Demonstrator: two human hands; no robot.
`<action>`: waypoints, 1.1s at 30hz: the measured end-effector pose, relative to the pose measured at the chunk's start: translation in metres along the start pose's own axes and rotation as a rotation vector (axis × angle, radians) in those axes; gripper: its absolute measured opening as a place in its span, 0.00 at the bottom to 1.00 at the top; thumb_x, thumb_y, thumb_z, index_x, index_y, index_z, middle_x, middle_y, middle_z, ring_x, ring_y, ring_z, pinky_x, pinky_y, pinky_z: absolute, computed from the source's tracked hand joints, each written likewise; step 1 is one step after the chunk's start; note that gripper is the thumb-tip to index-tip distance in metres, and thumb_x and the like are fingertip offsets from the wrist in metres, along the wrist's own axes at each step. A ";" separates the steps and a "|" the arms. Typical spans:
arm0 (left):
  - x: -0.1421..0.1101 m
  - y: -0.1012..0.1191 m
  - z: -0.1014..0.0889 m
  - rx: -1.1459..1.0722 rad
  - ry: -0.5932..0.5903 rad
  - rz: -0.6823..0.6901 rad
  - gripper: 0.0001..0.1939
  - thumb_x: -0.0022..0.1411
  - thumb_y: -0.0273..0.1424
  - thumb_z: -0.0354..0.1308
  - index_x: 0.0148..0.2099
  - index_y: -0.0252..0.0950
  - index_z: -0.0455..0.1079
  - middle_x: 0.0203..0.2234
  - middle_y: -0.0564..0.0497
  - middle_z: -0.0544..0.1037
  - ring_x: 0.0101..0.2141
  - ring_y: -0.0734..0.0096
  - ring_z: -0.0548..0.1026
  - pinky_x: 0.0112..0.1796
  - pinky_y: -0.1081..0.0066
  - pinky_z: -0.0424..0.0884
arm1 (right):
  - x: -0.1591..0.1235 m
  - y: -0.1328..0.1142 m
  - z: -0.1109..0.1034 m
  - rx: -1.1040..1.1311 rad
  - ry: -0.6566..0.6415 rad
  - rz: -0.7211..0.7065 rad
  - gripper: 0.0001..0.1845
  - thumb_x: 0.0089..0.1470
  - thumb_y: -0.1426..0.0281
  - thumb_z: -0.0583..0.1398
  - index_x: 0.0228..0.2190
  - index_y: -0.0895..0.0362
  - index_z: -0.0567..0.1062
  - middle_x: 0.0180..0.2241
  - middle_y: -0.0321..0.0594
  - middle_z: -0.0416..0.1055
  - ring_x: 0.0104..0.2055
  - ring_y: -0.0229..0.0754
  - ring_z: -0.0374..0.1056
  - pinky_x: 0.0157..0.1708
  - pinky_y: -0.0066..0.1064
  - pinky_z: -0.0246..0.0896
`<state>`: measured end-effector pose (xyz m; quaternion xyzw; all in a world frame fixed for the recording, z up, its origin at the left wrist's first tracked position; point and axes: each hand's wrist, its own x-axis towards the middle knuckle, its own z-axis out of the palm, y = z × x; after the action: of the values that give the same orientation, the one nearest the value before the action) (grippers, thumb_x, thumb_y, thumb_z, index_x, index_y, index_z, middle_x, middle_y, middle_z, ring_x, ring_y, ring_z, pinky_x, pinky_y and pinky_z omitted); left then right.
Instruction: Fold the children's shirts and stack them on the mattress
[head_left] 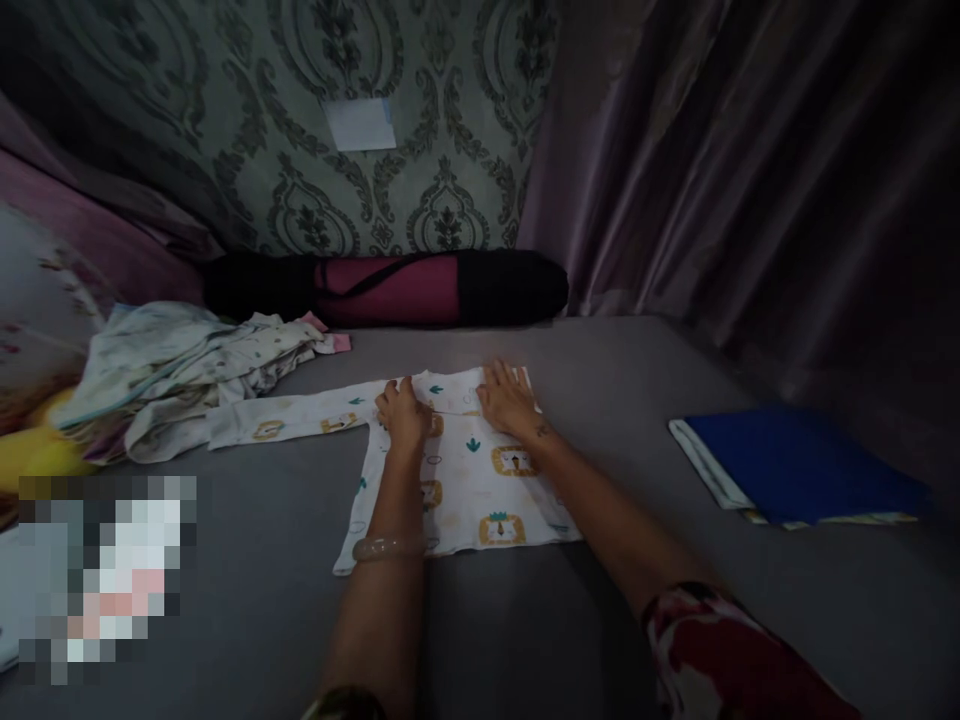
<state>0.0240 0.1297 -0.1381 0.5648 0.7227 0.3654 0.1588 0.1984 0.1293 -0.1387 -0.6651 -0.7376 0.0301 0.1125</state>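
A small white long-sleeved shirt (480, 490) printed with yellow lion faces and green leaves lies spread on the grey surface, one sleeve stretched out to the left. The other sleeve cannot be made out. My left hand (405, 412) rests on the shirt's upper left part near the sleeve, fingers bent and apart, a bangle on the wrist. On the upper right part, my right hand (508, 400) lies palm down, its fingers spread over the cloth. A crease runs between the two hands.
A heap of loose clothes (202, 350) lies at the left, beside a yellow item (45, 440). Folded blue cloth (802, 465) sits at the right on lighter cloth. Along the wall stretches a long black and maroon bag (397, 288). Curtains (660, 160) hang at the right.
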 end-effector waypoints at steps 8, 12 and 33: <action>0.002 0.001 -0.016 -0.120 -0.014 -0.076 0.24 0.52 0.19 0.54 0.52 0.36 0.69 0.53 0.36 0.68 0.56 0.40 0.59 0.55 0.48 0.54 | -0.001 -0.025 0.019 0.047 -0.076 -0.085 0.30 0.66 0.59 0.42 0.64 0.58 0.55 0.68 0.45 0.44 0.69 0.50 0.36 0.65 0.48 0.29; 0.002 0.006 -0.019 -0.052 -0.061 -0.127 0.24 0.55 0.20 0.53 0.55 0.36 0.68 0.55 0.38 0.68 0.57 0.43 0.59 0.55 0.51 0.56 | 0.000 -0.022 0.022 0.042 -0.090 -0.077 0.30 0.66 0.59 0.42 0.65 0.57 0.54 0.68 0.44 0.43 0.70 0.50 0.35 0.65 0.48 0.28; 0.016 -0.004 -0.004 0.005 -0.128 -0.050 0.25 0.58 0.22 0.48 0.58 0.35 0.67 0.50 0.43 0.75 0.52 0.59 0.71 0.51 0.62 0.66 | 0.019 -0.078 0.032 0.184 -0.191 -0.365 0.35 0.60 0.62 0.51 0.65 0.63 0.51 0.68 0.51 0.42 0.70 0.52 0.35 0.65 0.52 0.31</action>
<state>0.0139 0.1430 -0.1351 0.5693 0.7258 0.3227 0.2122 0.1142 0.1430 -0.1519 -0.5016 -0.8473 0.1392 0.1057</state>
